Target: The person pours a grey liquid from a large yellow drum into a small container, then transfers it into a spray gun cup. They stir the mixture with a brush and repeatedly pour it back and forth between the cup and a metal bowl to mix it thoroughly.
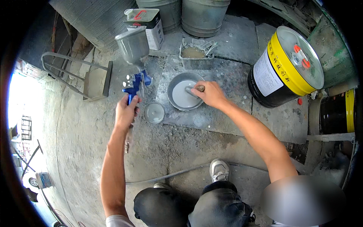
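Note:
My left hand (127,111) is wrapped round the handle of a blue spray gun (132,89). A cloudy, translucent cup (133,47) stands on top of the gun, tilted a little to the left. My right hand (211,94) is closed over the right rim of a round grey basin (172,99), which holds whitish-grey liquid (182,99). In its fingers is a short tool with a brownish end (201,88); its greyish other end reaches over the liquid, and its kind is unclear. A round translucent lid (154,112) lies on the floor between the gun and the basin.
Behind the basin sits a rectangular tub (196,62) of murky liquid. A metal can (154,34) and grey drums (204,19) stand at the back. To the right is a yellow-and-black drum (274,70); a metal-framed cart (96,81) is at left. A hose (170,175) crosses near my feet.

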`<action>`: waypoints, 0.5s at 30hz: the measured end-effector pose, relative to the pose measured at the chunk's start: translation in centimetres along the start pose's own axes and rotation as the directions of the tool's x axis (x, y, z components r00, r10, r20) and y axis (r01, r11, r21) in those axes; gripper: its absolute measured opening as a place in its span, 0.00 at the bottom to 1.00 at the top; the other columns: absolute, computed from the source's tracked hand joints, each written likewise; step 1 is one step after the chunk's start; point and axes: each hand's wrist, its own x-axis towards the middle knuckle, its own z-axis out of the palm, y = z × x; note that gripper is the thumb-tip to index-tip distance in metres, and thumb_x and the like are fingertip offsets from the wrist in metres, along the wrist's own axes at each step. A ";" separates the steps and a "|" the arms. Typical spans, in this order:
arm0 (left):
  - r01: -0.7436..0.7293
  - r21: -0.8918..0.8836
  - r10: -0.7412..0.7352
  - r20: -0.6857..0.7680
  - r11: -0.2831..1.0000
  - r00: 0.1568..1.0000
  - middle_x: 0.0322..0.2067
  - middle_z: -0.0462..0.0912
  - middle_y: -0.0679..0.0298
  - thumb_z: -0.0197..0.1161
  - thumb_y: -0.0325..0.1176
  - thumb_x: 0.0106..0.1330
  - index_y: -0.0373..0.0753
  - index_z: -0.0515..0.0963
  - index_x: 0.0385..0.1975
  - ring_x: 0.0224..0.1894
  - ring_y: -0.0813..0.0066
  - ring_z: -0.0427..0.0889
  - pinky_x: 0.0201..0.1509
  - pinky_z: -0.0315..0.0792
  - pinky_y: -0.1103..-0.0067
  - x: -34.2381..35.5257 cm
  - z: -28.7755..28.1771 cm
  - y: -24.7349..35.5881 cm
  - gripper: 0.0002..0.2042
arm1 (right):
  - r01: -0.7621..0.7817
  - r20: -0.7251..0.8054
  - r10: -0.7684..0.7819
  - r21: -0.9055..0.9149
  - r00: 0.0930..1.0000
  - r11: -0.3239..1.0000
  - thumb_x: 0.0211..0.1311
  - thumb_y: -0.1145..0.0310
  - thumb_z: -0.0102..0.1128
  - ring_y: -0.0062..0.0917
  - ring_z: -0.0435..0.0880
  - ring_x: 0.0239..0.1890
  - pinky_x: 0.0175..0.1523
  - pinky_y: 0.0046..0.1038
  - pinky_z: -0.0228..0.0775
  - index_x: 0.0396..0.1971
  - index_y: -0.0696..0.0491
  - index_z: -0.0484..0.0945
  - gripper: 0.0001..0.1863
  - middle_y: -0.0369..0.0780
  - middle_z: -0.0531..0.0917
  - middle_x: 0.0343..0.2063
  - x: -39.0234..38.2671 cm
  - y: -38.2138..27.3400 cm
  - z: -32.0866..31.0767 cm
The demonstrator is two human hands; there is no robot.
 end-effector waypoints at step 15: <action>0.169 -0.119 -0.161 0.077 0.978 0.984 0.24 0.83 0.59 0.51 0.45 0.74 0.31 0.75 0.39 0.16 0.76 0.78 0.17 0.70 0.79 0.3 7.3 -0.3 0.19 | -0.218 -0.042 0.431 0.816 0.901 0.536 0.59 0.64 0.61 0.16 0.75 0.13 0.19 0.22 0.64 0.24 0.59 0.80 0.12 0.37 0.80 0.14 2.6 -5.3 -1.3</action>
